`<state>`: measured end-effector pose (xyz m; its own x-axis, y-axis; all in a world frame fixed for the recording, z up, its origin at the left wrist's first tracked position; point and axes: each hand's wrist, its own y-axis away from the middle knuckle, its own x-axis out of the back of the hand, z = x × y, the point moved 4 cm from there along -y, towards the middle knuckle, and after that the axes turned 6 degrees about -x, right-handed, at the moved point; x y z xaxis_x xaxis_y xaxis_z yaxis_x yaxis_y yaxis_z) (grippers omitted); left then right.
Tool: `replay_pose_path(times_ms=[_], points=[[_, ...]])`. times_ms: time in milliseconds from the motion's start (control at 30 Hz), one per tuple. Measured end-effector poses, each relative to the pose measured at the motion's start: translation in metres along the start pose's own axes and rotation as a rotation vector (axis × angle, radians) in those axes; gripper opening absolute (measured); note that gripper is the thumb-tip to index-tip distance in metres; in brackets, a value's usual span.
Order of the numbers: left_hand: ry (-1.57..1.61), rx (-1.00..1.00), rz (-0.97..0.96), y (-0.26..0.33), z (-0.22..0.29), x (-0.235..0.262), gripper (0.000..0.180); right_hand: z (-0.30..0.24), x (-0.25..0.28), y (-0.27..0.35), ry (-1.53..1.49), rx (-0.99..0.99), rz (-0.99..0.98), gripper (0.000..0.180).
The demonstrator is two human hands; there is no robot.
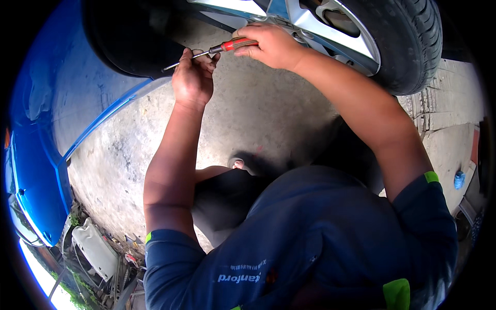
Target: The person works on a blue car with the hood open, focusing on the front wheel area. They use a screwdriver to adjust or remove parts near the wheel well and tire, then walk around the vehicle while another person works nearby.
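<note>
Red-and-clear plastic is filling my right hand, whose fingers are wrapping fully closed around the handle of the screwdriver. My left hand is pinching the thin steel shaft between thumb and fingertips, nearly shut, guiding the tip toward the dark wheel arch of the blue car. I am judging the tool to be light and rigid; the ribbed handle should be giving a firm hold, while the bare shaft is smooth and could be slipping, so steadying it close to the tip seems wise. I am crouching on the concrete floor, just beside the tyre and its silver alloy rim.
</note>
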<state>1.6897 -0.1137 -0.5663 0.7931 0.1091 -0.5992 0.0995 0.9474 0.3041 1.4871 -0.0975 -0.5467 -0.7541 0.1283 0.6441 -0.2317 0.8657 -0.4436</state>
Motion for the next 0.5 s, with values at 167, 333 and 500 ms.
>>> replay_pose_path(times_ms=[167, 333, 500], points=[[-0.095, -0.008, -0.082, -0.002, -0.003, 0.013, 0.038, 0.028, -0.021, 0.002, -0.572, -0.784, -0.710, 0.038], [-0.048, 0.007, -0.154, 0.000, -0.005, 0.008, 0.040, 0.011, -0.008, 0.000, 0.161, -0.109, -0.183, 0.034], [-0.056, -0.018, -0.120, -0.003, -0.004, 0.014, 0.040, 0.024, -0.022, -0.001, -0.556, -0.749, -0.577, 0.038]])
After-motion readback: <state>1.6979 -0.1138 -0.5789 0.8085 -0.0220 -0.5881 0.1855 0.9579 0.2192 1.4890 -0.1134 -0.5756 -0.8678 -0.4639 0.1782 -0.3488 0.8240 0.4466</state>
